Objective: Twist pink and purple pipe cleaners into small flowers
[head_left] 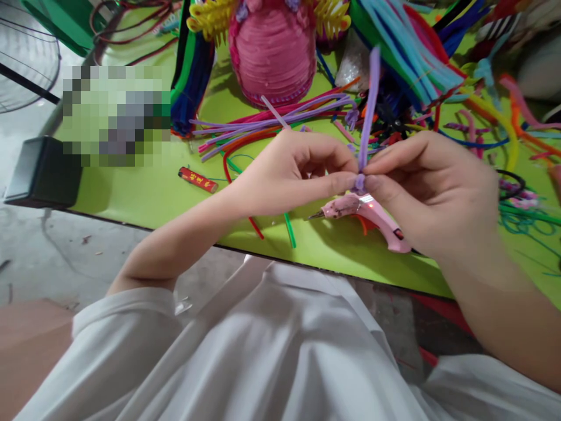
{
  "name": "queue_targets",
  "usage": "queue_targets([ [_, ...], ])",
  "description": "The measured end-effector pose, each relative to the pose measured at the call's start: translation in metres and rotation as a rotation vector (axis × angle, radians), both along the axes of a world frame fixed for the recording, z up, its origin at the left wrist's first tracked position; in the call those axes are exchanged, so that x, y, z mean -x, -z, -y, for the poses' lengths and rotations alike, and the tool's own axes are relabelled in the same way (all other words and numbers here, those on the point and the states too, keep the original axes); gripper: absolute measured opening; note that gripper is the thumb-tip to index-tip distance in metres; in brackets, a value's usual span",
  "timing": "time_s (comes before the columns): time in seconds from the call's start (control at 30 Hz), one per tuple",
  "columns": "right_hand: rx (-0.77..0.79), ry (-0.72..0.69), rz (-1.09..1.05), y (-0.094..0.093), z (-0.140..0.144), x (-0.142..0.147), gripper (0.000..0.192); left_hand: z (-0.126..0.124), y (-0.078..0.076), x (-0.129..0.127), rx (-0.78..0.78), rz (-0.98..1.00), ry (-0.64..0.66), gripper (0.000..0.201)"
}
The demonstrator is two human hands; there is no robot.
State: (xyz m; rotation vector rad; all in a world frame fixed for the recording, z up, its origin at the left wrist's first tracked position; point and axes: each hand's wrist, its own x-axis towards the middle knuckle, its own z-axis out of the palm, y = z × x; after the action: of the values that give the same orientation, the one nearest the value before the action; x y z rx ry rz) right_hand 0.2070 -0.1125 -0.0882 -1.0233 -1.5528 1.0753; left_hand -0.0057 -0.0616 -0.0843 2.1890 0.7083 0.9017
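A purple pipe cleaner (370, 111) stands upright between my two hands, its lower end curled into a small knot. My left hand (302, 169) pinches that curled end from the left. From the right, my right hand (429, 187) pinches the same spot with thumb and forefinger. Just below my fingers a pink hot glue gun (385, 222) lies on the green table (245, 234), its metal nozzle pointing left. Beyond my left hand, several purple and pink pipe cleaners (272, 123) are spread out.
A pink wrapped pot-like craft (272, 55) with yellow fringed pieces stands at the back. Bundles of coloured pipe cleaners (407, 52) flank it. A red lighter-sized tube (198, 179) and a black box (44, 172) are at left. Loose stems (512, 134) clutter the right.
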Motion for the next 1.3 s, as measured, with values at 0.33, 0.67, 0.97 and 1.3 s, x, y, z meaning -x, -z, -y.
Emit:
queue_targets([
  [0.33, 0.264, -0.089, -0.151, 0.006, -0.012, 0.000, 0.025, -0.010, 0.007, 0.016, -0.850, -0.184, 0.123, 0.017],
  [0.67, 0.583, -0.142, -0.123, -0.013, -0.010, 0.001, 0.026, -0.006, 0.007, 0.018, -0.756, -0.335, 0.076, 0.028],
  [0.97, 0.323, -0.185, -0.008, -0.011, -0.004, 0.000, 0.011, -0.002, 0.008, 0.005, -0.537, -0.094, 0.082, 0.009],
  [1.3, -0.045, 0.015, 0.263, -0.010, 0.006, 0.004, 0.015, 0.010, -0.001, -0.011, 0.331, 0.148, -0.018, 0.012],
])
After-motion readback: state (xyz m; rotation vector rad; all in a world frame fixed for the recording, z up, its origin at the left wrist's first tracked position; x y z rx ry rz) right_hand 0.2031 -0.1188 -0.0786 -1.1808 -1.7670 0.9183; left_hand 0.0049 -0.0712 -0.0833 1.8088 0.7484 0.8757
